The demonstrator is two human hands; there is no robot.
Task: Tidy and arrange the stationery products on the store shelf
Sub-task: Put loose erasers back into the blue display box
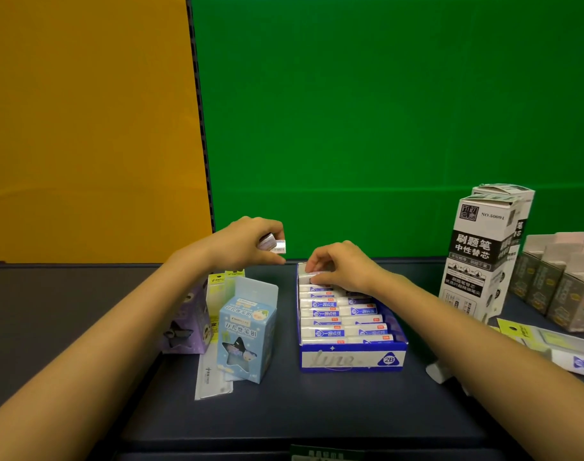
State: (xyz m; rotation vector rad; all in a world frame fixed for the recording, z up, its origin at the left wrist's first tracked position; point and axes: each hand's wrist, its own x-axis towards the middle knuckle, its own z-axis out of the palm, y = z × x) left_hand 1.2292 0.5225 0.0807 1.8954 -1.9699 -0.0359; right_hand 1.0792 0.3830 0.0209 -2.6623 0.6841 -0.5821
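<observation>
Erasers (pixel 342 319) lie in rows in the blue-and-white display box (pixel 350 361), which sits near the middle of the dark shelf (pixel 284 414) with its printed front wall toward me. My right hand (pixel 342 269) is over the box's far end, fingers curled round a white eraser (pixel 308 275) at the far left corner. My left hand (pixel 250 242) is raised above the shelf just left of that far end, pinching a small wrapped eraser (pixel 274 245) between thumb and fingertips, clear of the box. Left of the box stands a pale blue sharpener pack (pixel 244 331), with a purple pack (pixel 184 324) just beyond it. To the right, a tall black-and-white refill carton (pixel 480 261) stands upright, with grey cartons (pixel 550 291) farther right. A green back panel (pixel 383 111) rises behind.
</observation>
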